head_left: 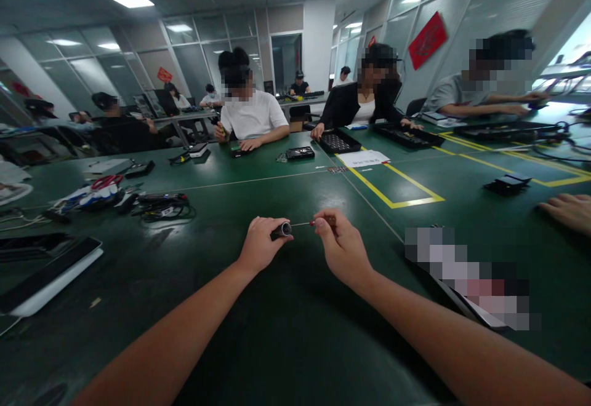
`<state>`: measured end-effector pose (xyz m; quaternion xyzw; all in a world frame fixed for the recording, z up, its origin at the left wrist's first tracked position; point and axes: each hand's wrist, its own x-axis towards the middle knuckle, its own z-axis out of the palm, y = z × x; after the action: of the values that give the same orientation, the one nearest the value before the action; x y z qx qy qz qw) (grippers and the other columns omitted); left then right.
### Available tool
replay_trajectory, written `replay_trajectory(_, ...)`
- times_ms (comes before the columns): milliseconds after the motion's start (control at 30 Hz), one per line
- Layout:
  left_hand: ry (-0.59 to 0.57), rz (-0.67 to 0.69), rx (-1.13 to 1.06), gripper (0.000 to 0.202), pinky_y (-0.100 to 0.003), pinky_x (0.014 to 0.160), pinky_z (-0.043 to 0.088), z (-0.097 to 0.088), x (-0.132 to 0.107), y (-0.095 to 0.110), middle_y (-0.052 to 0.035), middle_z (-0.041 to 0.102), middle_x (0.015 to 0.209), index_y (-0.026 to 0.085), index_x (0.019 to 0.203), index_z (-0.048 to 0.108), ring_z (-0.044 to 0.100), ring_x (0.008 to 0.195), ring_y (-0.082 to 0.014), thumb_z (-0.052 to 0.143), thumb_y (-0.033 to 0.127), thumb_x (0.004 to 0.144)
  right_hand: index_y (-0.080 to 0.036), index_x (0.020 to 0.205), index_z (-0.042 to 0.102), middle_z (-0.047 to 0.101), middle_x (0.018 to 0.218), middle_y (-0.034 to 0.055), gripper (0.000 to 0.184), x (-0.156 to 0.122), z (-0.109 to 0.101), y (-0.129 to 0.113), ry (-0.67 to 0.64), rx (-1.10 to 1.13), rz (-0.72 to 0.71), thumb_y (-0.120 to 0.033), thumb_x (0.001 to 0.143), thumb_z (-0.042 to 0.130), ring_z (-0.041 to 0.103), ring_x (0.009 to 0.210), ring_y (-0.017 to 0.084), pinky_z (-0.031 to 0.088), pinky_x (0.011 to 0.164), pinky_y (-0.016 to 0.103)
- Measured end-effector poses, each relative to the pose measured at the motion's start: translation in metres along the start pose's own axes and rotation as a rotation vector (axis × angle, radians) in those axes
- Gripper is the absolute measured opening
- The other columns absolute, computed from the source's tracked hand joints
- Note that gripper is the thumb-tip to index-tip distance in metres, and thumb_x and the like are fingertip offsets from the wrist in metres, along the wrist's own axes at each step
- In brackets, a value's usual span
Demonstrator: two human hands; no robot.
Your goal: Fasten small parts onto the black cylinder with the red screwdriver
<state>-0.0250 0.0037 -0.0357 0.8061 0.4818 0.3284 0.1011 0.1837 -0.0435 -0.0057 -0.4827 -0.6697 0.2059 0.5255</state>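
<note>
My left hand [259, 243] is closed on a small dark cylinder [285, 229], whose round, pale-rimmed end points toward me. What lies inside that end is too small to make out. Between finger and thumb, my right hand [345, 247] grips a screwdriver [312, 223] with a thin metal shaft and a red collar; the fingers cover most of its handle. The shaft points left and its tip meets or nearly meets the cylinder's side; I cannot tell which. Both hands are just above the green table [295, 314].
At left lie tangled cables [164, 206] and a black-and-white device [55, 274]. A blurred-out flat item [462, 298] rests right of my right forearm, near another person's hand [570, 210]. Across the table, people work by black trays [339, 141] and yellow tape [418, 202].
</note>
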Motion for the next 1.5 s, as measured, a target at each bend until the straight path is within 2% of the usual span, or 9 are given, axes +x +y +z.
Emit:
replay_trajectory(667, -0.082, -0.048, 0.023, 0.037, -0.049, 0.100, 0.040, 0.003, 0.000, -0.003, -0.0025, 0.072, 0.098, 0.025, 0.118, 0.069, 0.062, 0.095, -0.0257, 0.079, 0.039, 0.085, -0.024, 0.096, 0.059, 0.069, 0.084, 0.0040, 0.018, 0.004, 0.001, 0.003, 0.029, -0.085, 0.037, -0.036, 0.101, 0.046, 0.065, 0.075, 0.021, 0.046, 0.070, 0.034)
replay_trajectory(767, -0.050, -0.071, -0.032, 0.033, -0.044, 0.093, 0.046, 0.003, 0.001, -0.002, -0.0031, 0.071, 0.097, 0.024, 0.113, 0.070, 0.063, 0.092, -0.0252, 0.078, 0.039, 0.086, -0.024, 0.096, 0.059, 0.069, 0.084, 0.0042, 0.019, 0.003, 0.000, 0.001, 0.042, -0.073, 0.030, -0.036, 0.101, 0.046, 0.065, 0.076, 0.021, 0.047, 0.071, 0.034)
replay_trajectory(867, 0.051, -0.120, -0.145, 0.025, -0.038, 0.086, 0.051, 0.001, 0.002, -0.002, -0.0046, 0.070, 0.101, 0.022, 0.107, 0.070, 0.064, 0.093, -0.0238, 0.075, 0.037, 0.088, -0.024, 0.097, 0.060, 0.068, 0.083, 0.0038, 0.020, 0.003, 0.000, 0.000, 0.056, -0.057, 0.025, -0.038, 0.101, 0.046, 0.064, 0.074, 0.021, 0.046, 0.069, 0.033)
replay_trajectory(967, 0.143, -0.170, -0.236, 0.033, -0.039, 0.094, 0.051, -0.003, 0.003, -0.003, -0.0061, 0.069, 0.115, 0.023, 0.120, 0.066, 0.065, 0.103, -0.0240, 0.071, 0.035, 0.090, -0.024, 0.099, 0.060, 0.069, 0.084, 0.0038, 0.020, 0.002, -0.001, -0.001, 0.070, -0.035, 0.019, -0.038, 0.102, 0.046, 0.064, 0.075, 0.021, 0.047, 0.069, 0.033)
replay_trajectory(1033, 0.148, -0.206, -0.299, 0.040, -0.039, 0.095, 0.051, -0.006, 0.004, -0.003, -0.0062, 0.069, 0.117, 0.024, 0.130, 0.061, 0.066, 0.104, -0.0236, 0.067, 0.037, 0.092, -0.024, 0.100, 0.060, 0.069, 0.086, 0.0040, 0.020, 0.001, -0.001, 0.000, 0.075, -0.023, 0.012, -0.038, 0.102, 0.046, 0.065, 0.077, 0.021, 0.047, 0.072, 0.033)
replay_trajectory(1100, 0.113, -0.249, -0.384, 0.038, -0.037, 0.086, 0.054, -0.009, 0.007, -0.002, -0.0058, 0.070, 0.111, 0.024, 0.130, 0.058, 0.067, 0.096, -0.0222, 0.060, 0.040, 0.096, -0.024, 0.101, 0.060, 0.069, 0.087, 0.0039, 0.020, 0.001, -0.001, 0.000, 0.074, -0.014, 0.008, -0.039, 0.103, 0.045, 0.065, 0.078, 0.021, 0.047, 0.073, 0.033)
replay_trajectory(1200, 0.019, -0.299, -0.437, 0.027, -0.033, 0.071, 0.053, -0.015, 0.013, 0.002, -0.0042, 0.069, 0.096, 0.022, 0.118, 0.060, 0.066, 0.082, -0.0204, 0.054, 0.036, 0.096, -0.025, 0.102, 0.060, 0.068, 0.086, 0.0037, 0.021, 0.000, -0.002, 0.000, 0.073, -0.009, 0.010, -0.040, 0.103, 0.045, 0.065, 0.079, 0.021, 0.047, 0.072, 0.033)
replay_trajectory(1367, -0.168, -0.211, -0.151, 0.010, -0.034, 0.073, 0.051, -0.017, 0.021, 0.012, -0.0025, 0.070, 0.088, 0.022, 0.090, 0.069, 0.066, 0.082, -0.0224, 0.070, 0.030, 0.085, -0.024, 0.101, 0.060, 0.069, 0.087, 0.0036, 0.020, -0.001, -0.002, -0.002, 0.074, -0.003, 0.000, -0.038, 0.102, 0.046, 0.064, 0.077, 0.020, 0.047, 0.072, 0.033)
replay_trajectory(1500, -0.291, -0.165, -0.001, 0.014, -0.036, 0.076, 0.053, -0.009, 0.024, 0.014, -0.0063, 0.074, 0.099, 0.023, 0.101, 0.073, 0.069, 0.090, -0.0255, 0.068, 0.027, 0.088, -0.024, 0.101, 0.060, 0.069, 0.085, 0.0029, 0.019, 0.000, -0.002, -0.004, 0.068, -0.005, -0.004, -0.037, 0.102, 0.046, 0.065, 0.077, 0.020, 0.047, 0.072, 0.032)
